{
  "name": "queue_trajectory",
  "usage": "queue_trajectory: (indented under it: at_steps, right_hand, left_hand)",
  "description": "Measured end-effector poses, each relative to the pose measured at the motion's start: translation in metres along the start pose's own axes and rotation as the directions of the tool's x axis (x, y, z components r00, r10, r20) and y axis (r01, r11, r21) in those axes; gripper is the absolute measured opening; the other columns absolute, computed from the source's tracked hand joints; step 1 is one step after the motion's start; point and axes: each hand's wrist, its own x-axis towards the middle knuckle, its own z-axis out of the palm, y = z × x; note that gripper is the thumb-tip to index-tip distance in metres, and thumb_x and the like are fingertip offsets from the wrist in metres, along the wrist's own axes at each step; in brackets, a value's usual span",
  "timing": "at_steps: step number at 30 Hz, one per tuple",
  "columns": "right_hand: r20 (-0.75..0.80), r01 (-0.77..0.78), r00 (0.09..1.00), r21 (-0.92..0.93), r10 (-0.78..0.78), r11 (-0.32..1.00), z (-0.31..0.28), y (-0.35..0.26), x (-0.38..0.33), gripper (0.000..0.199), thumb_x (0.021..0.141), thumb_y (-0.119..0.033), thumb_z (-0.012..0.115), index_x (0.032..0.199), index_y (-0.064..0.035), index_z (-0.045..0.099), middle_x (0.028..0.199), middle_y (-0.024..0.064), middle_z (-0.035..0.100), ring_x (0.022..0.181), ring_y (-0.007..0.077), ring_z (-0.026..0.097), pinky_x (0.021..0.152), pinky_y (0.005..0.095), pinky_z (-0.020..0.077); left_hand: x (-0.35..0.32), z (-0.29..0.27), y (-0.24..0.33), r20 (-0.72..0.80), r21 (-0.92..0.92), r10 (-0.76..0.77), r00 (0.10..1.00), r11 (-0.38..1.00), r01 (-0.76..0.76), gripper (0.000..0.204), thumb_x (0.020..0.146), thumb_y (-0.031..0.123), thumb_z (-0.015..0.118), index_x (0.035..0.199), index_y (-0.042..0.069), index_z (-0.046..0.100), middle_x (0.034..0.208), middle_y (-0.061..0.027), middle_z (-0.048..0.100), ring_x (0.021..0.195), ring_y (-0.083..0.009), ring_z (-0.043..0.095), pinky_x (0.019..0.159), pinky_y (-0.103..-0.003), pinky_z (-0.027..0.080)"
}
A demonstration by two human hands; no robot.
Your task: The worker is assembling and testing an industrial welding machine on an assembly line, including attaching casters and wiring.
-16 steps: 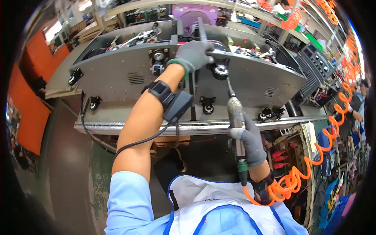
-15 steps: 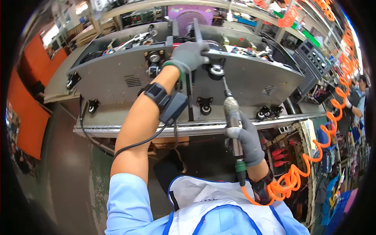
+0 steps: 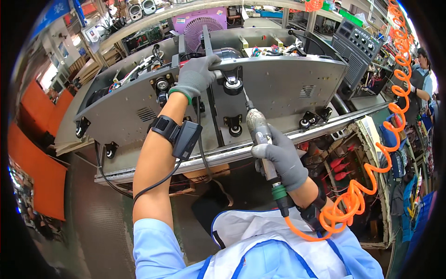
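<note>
My right hand (image 3: 281, 158), in a grey glove, is wrapped round a pneumatic screwdriver (image 3: 258, 126) with a worn metal body and a green hose fitting. Its long bit points up, the tip beside a black swivel caster (image 3: 233, 83) on the upper part of a grey metal housing (image 3: 274, 93). I cannot tell whether the bit touches a screw. My left hand (image 3: 196, 76), also gloved, curls over the housing's upper corner, left of that caster; part of its grip is hidden. A second metal housing (image 3: 125, 100) with casters stands close on the left.
An orange coiled air hose (image 3: 346, 209) runs from the screwdriver up the right side. Behind the housings stand a purple fan (image 3: 202, 32) and a grey control unit (image 3: 355, 46). Red-handled tools (image 3: 341, 169) lie below right. Another person (image 3: 423, 79) is at far right.
The whole view has swung, so the housings appear further left. The screwdriver remains in my right hand, its tip still beside the same caster. My left hand keeps its place at the corner.
</note>
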Motion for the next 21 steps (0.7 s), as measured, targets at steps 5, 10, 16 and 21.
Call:
queue_trajectory:
  at_steps: [5,10,16,21]
  right_hand:
    - [0.009,-0.011,1.000,0.035,0.011,0.999,0.000,0.001,0.004,0.052,0.067,-0.013,0.061,0.115,0.0012,0.045,0.071,0.0044,0.050,0.047,0.0121,0.052,0.042,0.0232,0.0436]
    - [-0.004,-0.023,1.000,0.006,0.023,1.000,0.001,-0.003,0.003,0.053,0.067,-0.016,0.062,0.114,0.0006,0.046,0.071,0.0044,0.052,0.048,0.0122,0.053,0.043,0.0227,0.0439]
    - [0.050,-0.068,0.997,0.073,0.065,0.995,-0.007,-0.005,0.004,0.050,0.068,-0.013,0.062,0.114,-0.0016,0.047,0.072,0.0041,0.053,0.048,0.0114,0.052,0.043,0.0221,0.0444]
    - [0.002,-0.051,0.999,-0.069,0.051,0.996,-0.010,0.001,0.006,0.057,0.067,-0.014,0.062,0.119,-0.0004,0.044,0.075,0.0036,0.050,0.051,0.0105,0.052,0.045,0.0217,0.0447]
  left_hand:
    - [-0.003,-0.004,0.003,0.015,-0.001,-0.028,1.000,1.000,0.028,0.035,0.073,0.027,0.069,0.104,0.015,0.059,0.092,-0.0120,0.064,0.087,-0.0304,0.061,0.074,-0.038,0.047]
    - [-0.002,-0.002,0.002,-0.013,-0.029,-0.003,1.000,1.000,0.003,0.035,0.072,0.027,0.069,0.104,0.015,0.060,0.092,-0.0115,0.064,0.087,-0.0306,0.061,0.075,-0.039,0.047]
    - [-0.012,0.003,-0.002,-0.019,-0.072,-0.024,1.000,0.997,0.022,0.040,0.074,0.027,0.067,0.110,0.012,0.057,0.095,-0.0145,0.063,0.091,-0.0304,0.060,0.076,-0.038,0.046]
    - [-0.046,0.054,-0.001,-0.082,-0.887,-0.676,0.732,0.384,0.256,0.026,0.076,0.015,0.055,0.101,0.006,0.056,0.078,-0.0077,0.061,0.068,-0.0245,0.058,0.064,-0.034,0.047]
